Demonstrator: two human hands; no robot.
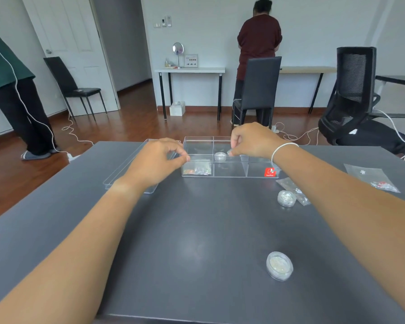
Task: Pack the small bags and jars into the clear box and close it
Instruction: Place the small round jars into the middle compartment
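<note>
A clear box (229, 160) lies open at the far middle of the dark bench (197, 230), its long axis running left to right. The left hand (154, 162) pinches its left wall; the right hand (253, 141) pinches something small over the middle compartments, beside a jar (220, 156) inside.

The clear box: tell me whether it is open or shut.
Open. The clear box has no cover on it; its compartments show from above, and the lid lies flat on the table to its left.
</note>
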